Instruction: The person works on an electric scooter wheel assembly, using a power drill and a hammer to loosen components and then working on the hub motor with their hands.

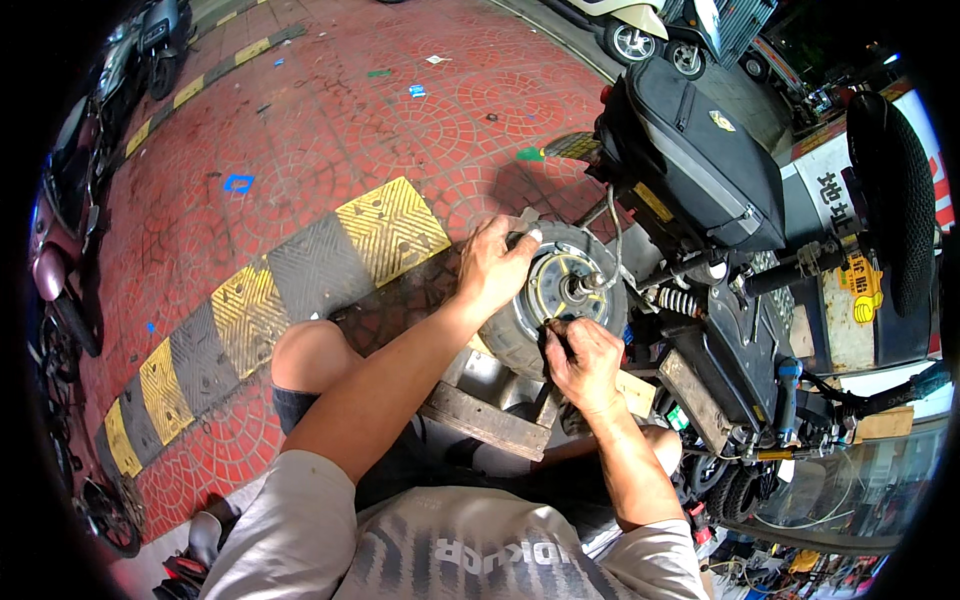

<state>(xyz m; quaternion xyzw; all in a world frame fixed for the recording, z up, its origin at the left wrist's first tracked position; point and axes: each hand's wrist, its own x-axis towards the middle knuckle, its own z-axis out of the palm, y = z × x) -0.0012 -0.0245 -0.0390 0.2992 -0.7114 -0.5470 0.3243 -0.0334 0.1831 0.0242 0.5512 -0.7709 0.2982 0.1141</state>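
A small scooter wheel (512, 338) with a black tyre and a grey metal hub (548, 292) lies in front of me, its axle pointing up. A cable runs from the axle toward the scooter on the right. My left hand (493, 268) is closed over the tyre's far left side, thumb on top near the rim. At the near edge of the hub, my right hand (585, 365) has its fingers pinched together. What they hold, if anything, is too small to make out. Beneath the wheel is a wooden frame (485, 420), between my knees.
An electric scooter with a black bag (690, 160) and a dark saddle (895, 205) stands close on the right. A wooden block (692, 400) and a blue tool (789, 390) are near it. A yellow-and-black speed bump (390, 230) crosses the red paving. Parked scooters (65, 270) line the left.
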